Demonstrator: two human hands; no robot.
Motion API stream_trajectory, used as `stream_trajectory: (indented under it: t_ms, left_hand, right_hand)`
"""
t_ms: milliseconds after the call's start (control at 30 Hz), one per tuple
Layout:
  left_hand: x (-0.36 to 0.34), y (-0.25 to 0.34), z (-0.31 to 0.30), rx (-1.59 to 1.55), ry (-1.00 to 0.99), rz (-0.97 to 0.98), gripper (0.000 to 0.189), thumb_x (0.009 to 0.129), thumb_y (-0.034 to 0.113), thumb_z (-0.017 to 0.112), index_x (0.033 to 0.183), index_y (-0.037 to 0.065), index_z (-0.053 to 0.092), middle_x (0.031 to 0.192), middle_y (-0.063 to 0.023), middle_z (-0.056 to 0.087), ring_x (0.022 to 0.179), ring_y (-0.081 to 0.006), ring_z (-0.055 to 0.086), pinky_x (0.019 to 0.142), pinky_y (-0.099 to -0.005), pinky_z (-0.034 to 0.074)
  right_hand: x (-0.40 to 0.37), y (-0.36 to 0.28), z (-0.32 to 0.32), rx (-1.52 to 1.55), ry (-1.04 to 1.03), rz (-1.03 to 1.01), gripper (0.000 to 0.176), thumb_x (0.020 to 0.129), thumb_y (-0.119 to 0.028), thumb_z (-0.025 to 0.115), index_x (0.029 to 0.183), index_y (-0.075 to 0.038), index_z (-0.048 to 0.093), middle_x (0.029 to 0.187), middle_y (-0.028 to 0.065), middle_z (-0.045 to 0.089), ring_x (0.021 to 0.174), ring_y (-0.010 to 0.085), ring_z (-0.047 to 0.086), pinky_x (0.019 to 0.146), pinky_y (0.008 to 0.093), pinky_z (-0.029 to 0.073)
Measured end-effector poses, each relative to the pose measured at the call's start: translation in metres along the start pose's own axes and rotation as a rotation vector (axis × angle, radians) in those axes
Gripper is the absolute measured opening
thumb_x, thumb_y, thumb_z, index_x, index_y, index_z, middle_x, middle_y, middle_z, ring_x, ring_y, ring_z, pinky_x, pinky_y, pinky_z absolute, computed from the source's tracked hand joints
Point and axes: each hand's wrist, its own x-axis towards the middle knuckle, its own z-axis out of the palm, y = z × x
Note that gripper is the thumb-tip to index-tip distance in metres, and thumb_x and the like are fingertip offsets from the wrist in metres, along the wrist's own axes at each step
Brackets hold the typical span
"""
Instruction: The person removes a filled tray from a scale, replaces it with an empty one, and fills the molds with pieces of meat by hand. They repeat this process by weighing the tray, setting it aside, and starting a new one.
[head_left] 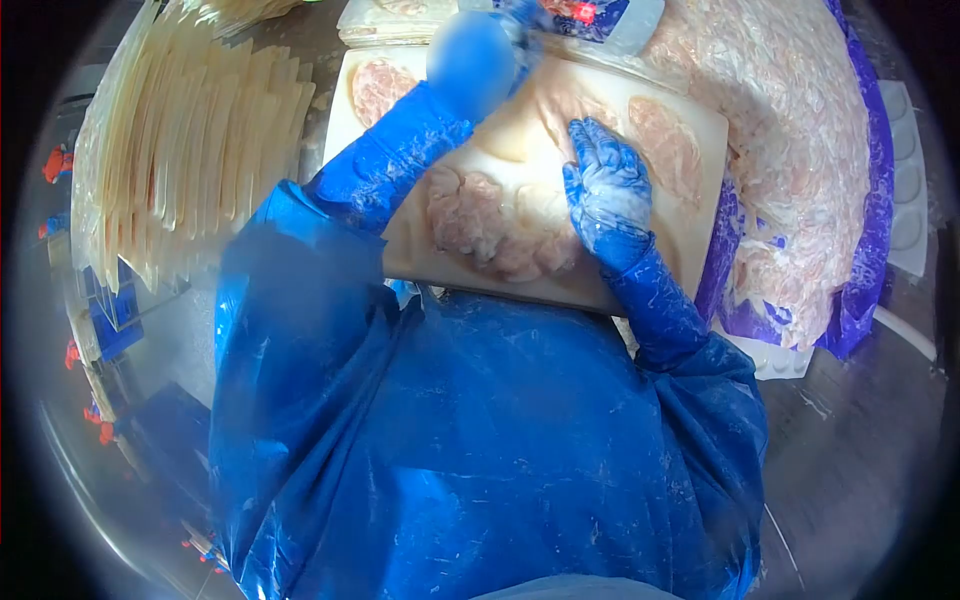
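A pale tray (400, 258) with rounded hollows lies in front of my body, with pink raw meat pieces (665, 148) in its hollows. My right hand (608, 190), in a wet blue glove, lies flat on the tray's right half, fingertips at a pale strip of meat (560, 105). Its fingers are stretched out. My left hand (475, 65), also gloved in blue, is over the tray's top edge. A blur covers it, so its fingers and anything in them cannot be made out.
A long stack of thin pale trays (190, 150) stands at the left. To the right, a large heap of raw meat (800, 140) rests on purple plastic (878, 170). A white hollowed tray (905, 190) lies beyond it. More filled trays (395, 25) are stacked at the top.
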Motion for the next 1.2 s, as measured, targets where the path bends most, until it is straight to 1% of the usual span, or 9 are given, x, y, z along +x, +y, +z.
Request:
stream_trajectory:
  t_ms: [133,167,333,567,633,833,933,1033,1200]
  left_hand:
    - [-0.026,0.003,0.016,0.213,0.197,0.608,0.046,0.090,0.015,0.064,0.135,0.010,0.054,0.131,-0.0089,0.060,0.119,-0.0245,0.058,0.095,-0.0351,0.050]
    - [-0.039,-0.001,0.030,-0.351,-0.156,0.351,0.058,0.093,0.024,0.059,0.147,0.013,0.040,0.150,-0.0112,0.042,0.138,-0.0299,0.041,0.108,-0.0422,0.041]
    - [-0.069,0.010,0.042,0.305,-0.091,0.424,0.071,0.096,0.038,0.054,0.155,0.012,0.026,0.158,-0.0125,0.029,0.147,-0.0360,0.022,0.120,-0.0463,0.020]
    - [-0.047,0.011,0.019,-0.228,-0.168,0.203,0.063,0.098,0.030,0.057,0.152,0.008,0.031,0.150,-0.0156,0.043,0.139,-0.0309,0.040,0.114,-0.0391,0.034]
    - [-0.056,-0.019,0.001,-0.879,0.262,0.037,0.050,0.100,0.019,0.055,0.146,0.007,0.042,0.141,-0.0124,0.053,0.129,-0.0231,0.051,0.106,-0.0324,0.043]
    - [-0.148,-0.019,-0.081,-0.633,-0.024,-0.252,0.032,0.098,0.017,0.058,0.129,0.007,0.061,0.133,-0.0101,0.059,0.119,-0.0200,0.058,0.104,-0.0340,0.046]
    - [-0.185,0.016,-0.061,-0.750,-0.080,-0.208,0.031,0.089,0.023,0.072,0.118,0.012,0.066,0.116,-0.0055,0.063,0.113,-0.0205,0.058,0.103,-0.0377,0.049]
    - [-0.199,0.013,-0.042,0.099,-0.079,0.101,0.024,0.080,0.017,0.074,0.101,0.012,0.064,0.101,-0.0072,0.059,0.093,-0.0291,0.056,0.080,-0.0431,0.048]
    - [-0.206,-0.006,-0.042,0.020,-0.012,0.182,0.027,0.076,0.018,0.074,0.098,0.011,0.061,0.096,-0.0092,0.057,0.088,-0.0320,0.054,0.077,-0.0439,0.043]
  right_hand:
    - [0.008,-0.006,-0.004,-0.075,-0.034,0.063,0.054,0.095,-0.034,0.049,0.143,-0.010,0.047,0.135,0.0137,0.052,0.118,0.0313,0.050,0.104,0.0446,0.037]
    - [0.011,-0.007,-0.004,-0.074,-0.037,0.058,0.054,0.095,-0.034,0.049,0.143,-0.010,0.047,0.135,0.0137,0.052,0.118,0.0313,0.050,0.104,0.0446,0.037]
    - [0.006,0.002,0.007,-0.058,0.017,0.083,0.060,0.090,-0.036,0.058,0.145,-0.015,0.046,0.139,0.0128,0.047,0.126,0.0331,0.044,0.109,0.0465,0.033]
    - [0.014,0.034,-0.008,-0.013,-0.154,-0.176,0.071,0.096,-0.038,0.049,0.153,-0.003,0.027,0.160,0.0173,0.021,0.149,0.0360,0.016,0.121,0.0485,0.011]
    - [0.038,0.027,-0.025,-0.126,-0.005,-0.163,0.072,0.096,-0.041,0.049,0.153,-0.003,0.025,0.160,0.0170,0.021,0.148,0.0351,0.017,0.121,0.0480,0.012]
    - [0.055,0.009,0.014,-0.077,-0.049,-0.225,0.068,0.096,-0.040,0.055,0.152,-0.008,0.032,0.157,0.0186,0.028,0.144,0.0331,0.027,0.119,0.0465,0.021]
    - [0.056,-0.019,-0.008,0.656,0.070,-0.018,0.043,0.091,-0.030,0.065,0.126,-0.006,0.061,0.133,0.0190,0.051,0.119,0.0311,0.053,0.102,0.0384,0.045]
    - [0.034,-0.057,0.004,0.613,-0.468,-0.163,0.031,0.089,-0.028,0.066,0.111,-0.006,0.065,0.112,0.0153,0.060,0.102,0.0291,0.060,0.089,0.0378,0.050]
    - [0.029,-0.055,-0.013,0.449,-0.372,-0.379,0.019,0.085,-0.006,0.071,0.101,-0.004,0.062,0.104,0.0101,0.062,0.095,0.0228,0.061,0.081,0.0346,0.052]
